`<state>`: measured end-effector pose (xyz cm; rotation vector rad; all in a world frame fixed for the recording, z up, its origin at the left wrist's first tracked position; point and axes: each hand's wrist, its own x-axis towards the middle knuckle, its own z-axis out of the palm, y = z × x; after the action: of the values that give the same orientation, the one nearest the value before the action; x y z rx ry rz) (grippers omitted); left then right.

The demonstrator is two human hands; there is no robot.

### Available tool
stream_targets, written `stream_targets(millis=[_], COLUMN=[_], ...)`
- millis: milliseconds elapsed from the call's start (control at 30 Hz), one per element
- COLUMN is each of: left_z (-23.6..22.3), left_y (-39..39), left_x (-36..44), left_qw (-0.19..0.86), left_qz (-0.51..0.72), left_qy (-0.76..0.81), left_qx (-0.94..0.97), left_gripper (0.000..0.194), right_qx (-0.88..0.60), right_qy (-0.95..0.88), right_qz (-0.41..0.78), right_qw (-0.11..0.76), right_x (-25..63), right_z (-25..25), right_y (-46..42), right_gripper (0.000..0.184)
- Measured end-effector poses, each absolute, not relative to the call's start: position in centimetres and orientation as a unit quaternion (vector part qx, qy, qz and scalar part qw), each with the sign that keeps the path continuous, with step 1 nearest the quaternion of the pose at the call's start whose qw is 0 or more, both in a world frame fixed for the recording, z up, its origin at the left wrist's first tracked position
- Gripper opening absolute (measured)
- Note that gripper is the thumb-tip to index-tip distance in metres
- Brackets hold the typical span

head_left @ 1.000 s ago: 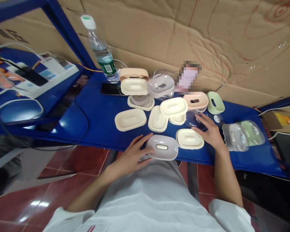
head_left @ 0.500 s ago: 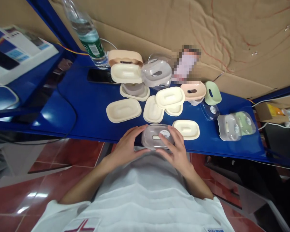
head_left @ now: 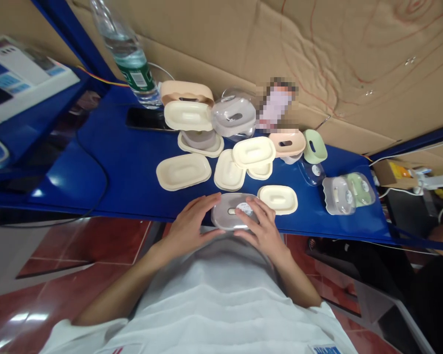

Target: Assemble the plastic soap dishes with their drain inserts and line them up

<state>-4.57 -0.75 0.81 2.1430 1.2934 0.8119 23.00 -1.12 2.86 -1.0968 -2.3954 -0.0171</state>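
A grey oval plastic box with a clear lid (head_left: 225, 219) lies at the table's front edge, close to my body. It has a pale slot in the middle and a round white sticker. My left hand (head_left: 194, 223) is curved round its left end, with the thumb along the near side. Around the right end is my right hand (head_left: 262, 228), its fingers over the lid by the sticker, partly covering it. A cream oval tray (head_left: 278, 199) lies just right of the box. Beyond it are more cream trays (head_left: 184, 171), some overlapping.
On the blue table (head_left: 133, 187), a water bottle (head_left: 133, 64) and a dark phone (head_left: 147, 119) stand at back left. Peach holders (head_left: 287, 142), a green holder (head_left: 315, 146) and clear-covered boxes (head_left: 338, 195) are to the right. A cardboard panel (head_left: 214, 44) rises behind.
The camera view has shifted slightly, so the table things appear farther left. Both hands stay around the grey box, with little visible movement of the fingers.
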Motion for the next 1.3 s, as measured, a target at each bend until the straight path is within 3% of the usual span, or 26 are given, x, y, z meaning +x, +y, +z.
stream_targets(millis=[233,533,733,933,1000,1133,1200,1300], left_z=[0.3,0.5,0.5,1.0,1.2,1.3,1.4,1.4], left_y=[-0.7,-0.8,-1.0,-1.2,-1.2,-1.2,-1.2,-1.1], left_x=[-4.8,-4.9,-5.2,-5.8,-5.9,-5.5,-5.3,-5.0], left_qw=[0.206,0.199,0.193,0.222,0.232,0.228,0.217,0.201], left_qz=[0.303,0.312,0.306,0.338,0.329,0.291,0.281,0.277], left_qy=[0.457,0.450,0.429,0.402,0.413,0.426,0.433,0.436], left_qx=[0.810,0.813,0.828,0.821,0.817,0.826,0.829,0.833], left_gripper=[0.072,0.072,0.066,0.099,0.094,0.075,0.068,0.061], right_qx=[-0.392,-0.393,-0.362,-0.347,-0.375,-0.526,-0.627,-0.776], right_qy=[-0.879,-0.893,-0.895,-0.856,-0.830,-0.722,-0.664,-0.573], right_qz=[0.034,0.035,0.028,0.058,0.024,-0.153,-0.145,-0.103], right_qw=[0.271,0.218,0.259,0.379,0.412,0.422,0.379,0.241], right_x=[23.7,24.0,24.2,26.1,29.0,38.9,44.1,49.6], right_z=[2.9,2.7,1.9,3.1,5.0,10.5,13.4,16.1], right_y=[-0.5,-1.0,-0.8,-1.0,-0.7,3.0,6.3,11.7], right_gripper=[0.057,0.069,0.079,0.083,0.085,0.089,0.086,0.073])
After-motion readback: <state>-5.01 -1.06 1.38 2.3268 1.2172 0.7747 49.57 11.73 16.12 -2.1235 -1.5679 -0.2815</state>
